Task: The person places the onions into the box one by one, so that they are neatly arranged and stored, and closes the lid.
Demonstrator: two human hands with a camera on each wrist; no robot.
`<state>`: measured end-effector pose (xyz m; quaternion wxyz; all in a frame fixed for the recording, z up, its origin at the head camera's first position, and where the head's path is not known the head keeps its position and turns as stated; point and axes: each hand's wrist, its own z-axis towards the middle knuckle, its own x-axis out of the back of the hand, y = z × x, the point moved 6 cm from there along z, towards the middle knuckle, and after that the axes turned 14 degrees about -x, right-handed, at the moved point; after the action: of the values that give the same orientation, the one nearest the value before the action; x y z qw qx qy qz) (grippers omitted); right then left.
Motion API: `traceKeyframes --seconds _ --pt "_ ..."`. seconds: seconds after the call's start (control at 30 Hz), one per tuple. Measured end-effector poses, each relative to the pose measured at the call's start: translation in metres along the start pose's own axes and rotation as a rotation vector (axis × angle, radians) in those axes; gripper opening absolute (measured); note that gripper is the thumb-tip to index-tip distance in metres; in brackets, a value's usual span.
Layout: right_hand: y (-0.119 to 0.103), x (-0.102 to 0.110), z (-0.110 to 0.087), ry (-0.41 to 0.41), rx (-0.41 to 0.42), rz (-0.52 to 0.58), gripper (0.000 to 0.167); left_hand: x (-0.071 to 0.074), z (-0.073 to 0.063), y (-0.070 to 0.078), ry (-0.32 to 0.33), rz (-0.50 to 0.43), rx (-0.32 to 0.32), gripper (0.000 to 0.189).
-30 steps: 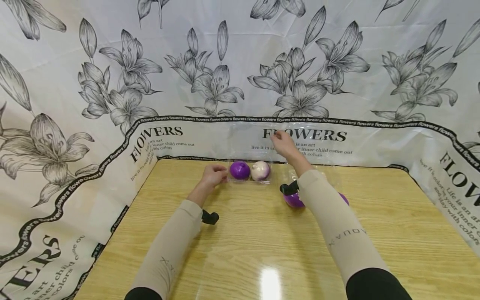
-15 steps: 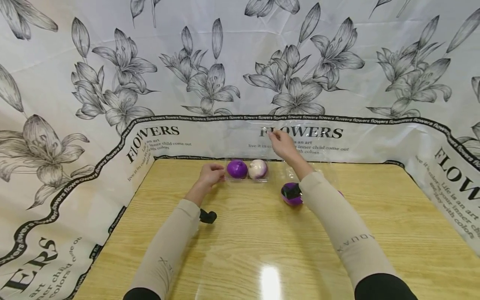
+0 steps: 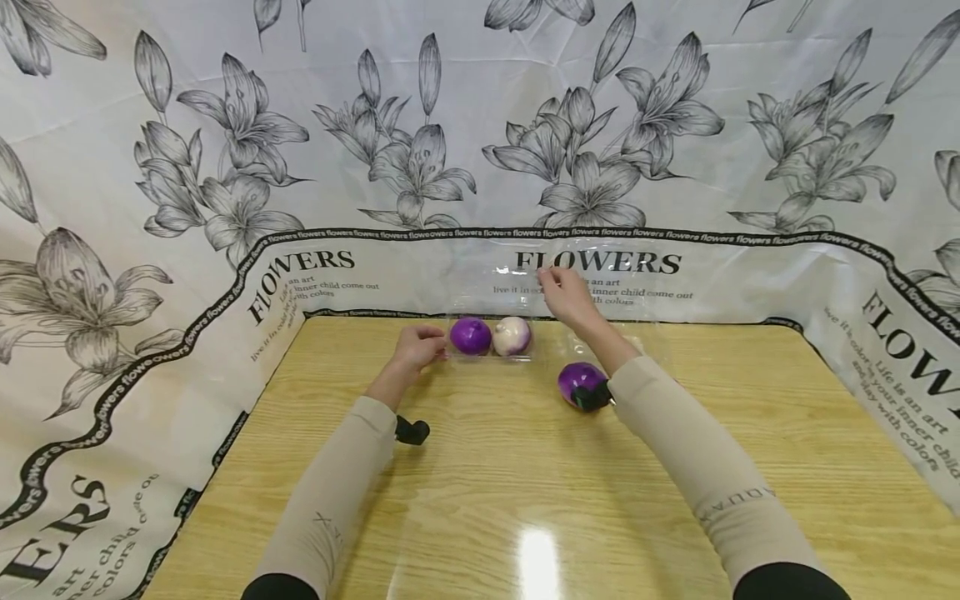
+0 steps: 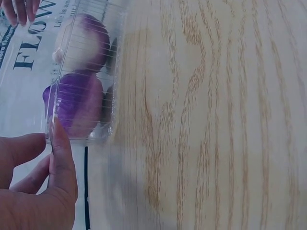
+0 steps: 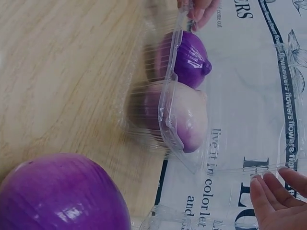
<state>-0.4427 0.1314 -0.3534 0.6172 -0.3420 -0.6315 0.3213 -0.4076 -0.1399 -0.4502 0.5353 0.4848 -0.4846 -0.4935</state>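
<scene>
A clear plastic clamshell container with its lid raised stands at the back of the table. Inside, a purple onion sits beside a white-and-purple onion. My left hand pinches the container's left rim between thumb and fingers, as the left wrist view shows. Above the onions, my right hand holds the edge of the upright lid by its fingertips. A loose purple onion lies on the table below my right forearm, partly covered by the wrist camera mount in the head view.
Another clear plastic container stands to the right, mostly hidden by my right arm. The wooden table meets a flower-printed cloth along its back and sides.
The view has shifted slightly, so everything sits a little further left. My right forearm has swung outward, uncovering more of the loose onion. Both hands stay at the same container.
</scene>
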Motion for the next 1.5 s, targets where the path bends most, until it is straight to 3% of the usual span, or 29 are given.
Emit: traceKeyframes --seconds 0.8,1.03,1.5 --pt "0.009 0.0 -0.026 -0.075 -0.02 -0.011 0.042 0.0 0.0 0.001 -0.004 0.007 0.008 0.035" --pt "0.013 -0.002 -0.031 -0.054 -0.014 -0.048 0.038 -0.001 0.0 0.001 -0.013 0.015 0.009 0.036" --pt "0.025 -0.011 -0.045 -0.092 -0.025 -0.092 0.032 -0.001 -0.001 0.0 -0.016 0.015 0.014 0.036"
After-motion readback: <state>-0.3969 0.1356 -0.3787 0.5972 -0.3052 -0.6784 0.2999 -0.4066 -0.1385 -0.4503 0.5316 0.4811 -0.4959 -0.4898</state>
